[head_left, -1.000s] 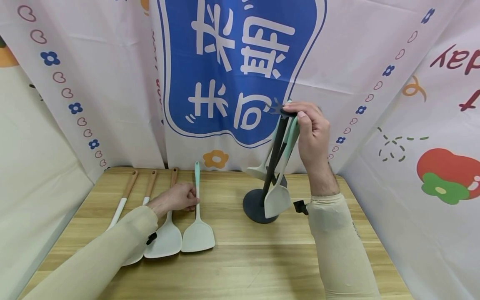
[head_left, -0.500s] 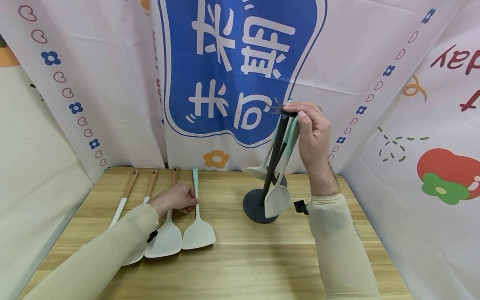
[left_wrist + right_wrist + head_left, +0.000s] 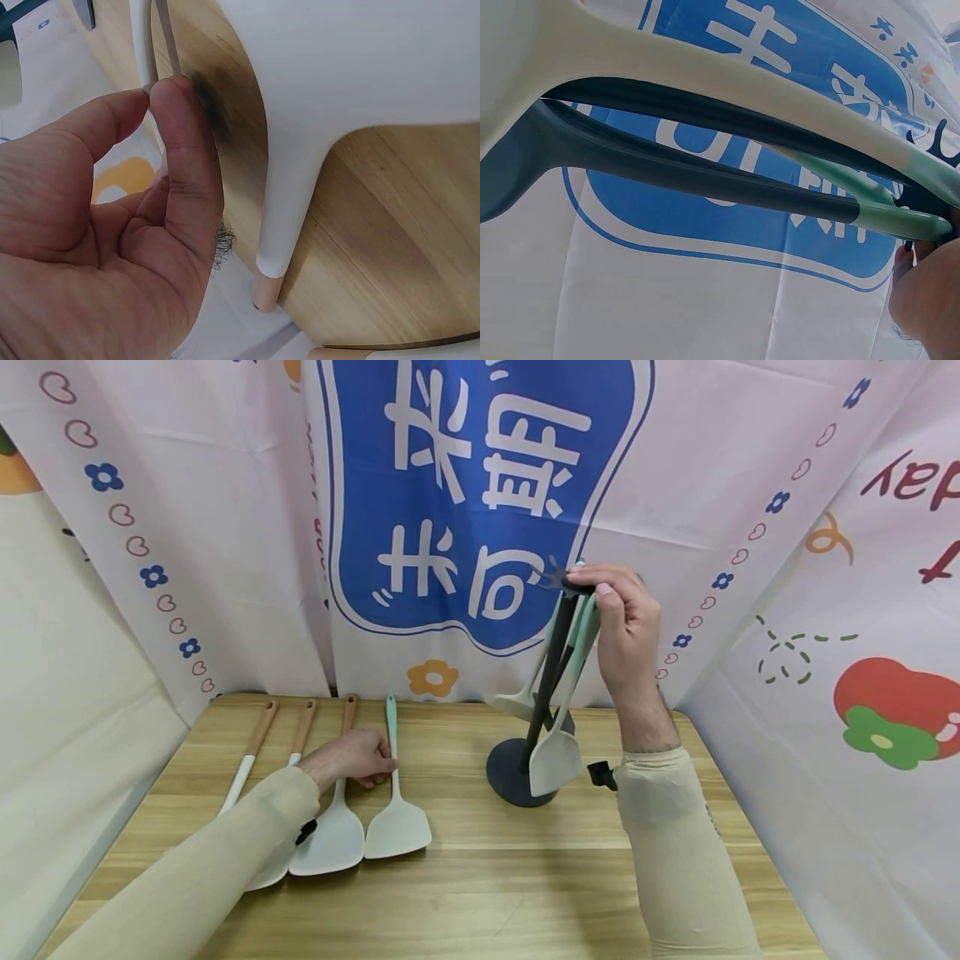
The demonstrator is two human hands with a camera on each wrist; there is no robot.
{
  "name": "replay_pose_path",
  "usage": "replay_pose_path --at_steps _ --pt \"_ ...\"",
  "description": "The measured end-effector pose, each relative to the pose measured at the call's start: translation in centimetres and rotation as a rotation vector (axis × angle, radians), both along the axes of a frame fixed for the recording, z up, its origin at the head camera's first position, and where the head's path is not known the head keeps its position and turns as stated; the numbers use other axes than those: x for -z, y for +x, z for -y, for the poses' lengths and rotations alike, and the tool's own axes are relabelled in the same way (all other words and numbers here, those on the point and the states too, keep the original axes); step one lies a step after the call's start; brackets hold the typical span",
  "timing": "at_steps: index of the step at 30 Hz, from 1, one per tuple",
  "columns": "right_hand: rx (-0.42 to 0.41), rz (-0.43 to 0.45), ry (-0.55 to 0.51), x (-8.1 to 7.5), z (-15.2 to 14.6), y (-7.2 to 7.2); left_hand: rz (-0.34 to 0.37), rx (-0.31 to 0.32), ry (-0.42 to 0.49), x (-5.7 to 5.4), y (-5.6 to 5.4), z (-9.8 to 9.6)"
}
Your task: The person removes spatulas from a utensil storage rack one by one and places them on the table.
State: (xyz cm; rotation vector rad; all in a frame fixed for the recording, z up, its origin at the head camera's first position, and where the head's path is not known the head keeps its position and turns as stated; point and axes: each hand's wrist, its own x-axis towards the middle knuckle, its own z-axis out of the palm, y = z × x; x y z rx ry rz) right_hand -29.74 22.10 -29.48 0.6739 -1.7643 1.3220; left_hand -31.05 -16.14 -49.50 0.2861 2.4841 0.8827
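Note:
My left hand point(image 3: 356, 756) pinches the handle of a mint-and-cream spatula point(image 3: 397, 829) between thumb and index finger. That spatula lies at the right end of a row on the table, blade toward me. At the top of a dark utensil stand point(image 3: 510, 783), my right hand point(image 3: 630, 627) grips the hub with fingers over it and thumb below. A cream turner point(image 3: 557, 764) with a mint handle hangs from the stand on the near side. Behind it hang a dark utensil point(image 3: 705, 184) with a mint handle and another pale one point(image 3: 513, 702).
Left of the mint spatula lie several white utensils with wooden handles, among them a wide turner point(image 3: 330, 843), partly hidden by my left forearm. A printed cloth point(image 3: 247, 527) rises right behind the wooden table point(image 3: 480, 902).
Since a second ago, the mint spatula's handle end has come slightly nearer me and its blade has turned a little, in my left hand's pinch. My right hand and the stand stay still.

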Motion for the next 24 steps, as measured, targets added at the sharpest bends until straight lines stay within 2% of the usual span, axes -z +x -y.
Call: replay_pose_path --at_steps 6,13,18,24 --pt "0.004 0.003 0.001 0.0 -0.1 0.0 0.016 0.009 -0.009 0.0 0.1 -0.2" --pt "0.001 0.002 0.007 0.0 -0.1 0.0 -0.002 0.030 -0.022 -0.1 0.2 -0.2" --pt "0.000 0.003 0.007 0.0 -0.1 0.0 -0.051 0.018 -0.046 -0.4 0.1 0.1" --pt "-0.004 0.004 0.007 0.0 -0.1 0.1 -0.151 0.010 -0.064 -1.5 -0.1 0.2"
